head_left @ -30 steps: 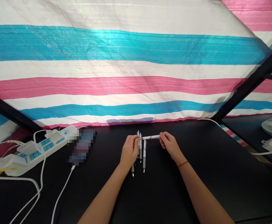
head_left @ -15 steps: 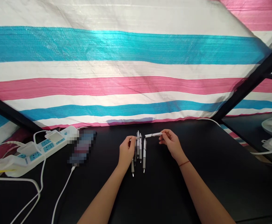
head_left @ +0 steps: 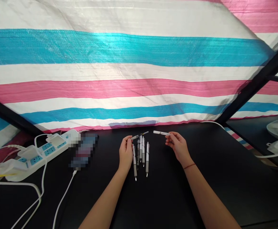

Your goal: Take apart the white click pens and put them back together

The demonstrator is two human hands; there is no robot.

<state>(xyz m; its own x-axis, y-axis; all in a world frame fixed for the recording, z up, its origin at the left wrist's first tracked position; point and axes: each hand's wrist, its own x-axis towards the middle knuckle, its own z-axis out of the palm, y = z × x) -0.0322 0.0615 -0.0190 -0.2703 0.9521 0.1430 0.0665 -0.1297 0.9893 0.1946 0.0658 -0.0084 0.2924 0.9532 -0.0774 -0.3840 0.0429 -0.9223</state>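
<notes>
My left hand (head_left: 125,153) pinches the grip end of a pen (head_left: 135,137), from which a thin refill (head_left: 144,133) sticks out to the right. Between the fingertips of my right hand (head_left: 178,147) is the white pen barrel (head_left: 161,132), pointing left. A gap separates the refill tip from the barrel. Below and between the hands, several white and grey pens lie roughly side by side on the black desk, among them a right-hand pen (head_left: 147,160), a left-hand pen (head_left: 134,163) beside my left fingers, and a darker pen (head_left: 138,156).
A white power strip (head_left: 55,147) with plugs and cables is on the left, with a blurred phone (head_left: 84,151) and its white charging cable (head_left: 64,195) beside it. A striped tarp (head_left: 139,73) hangs behind the desk (head_left: 162,200). Black frame bars (head_left: 250,86) slope at the sides.
The two hands have drawn apart. The refill now shows clear of the barrel, angled up to the right, and the barrel has shifted right and up. The pens on the desk stay put.
</notes>
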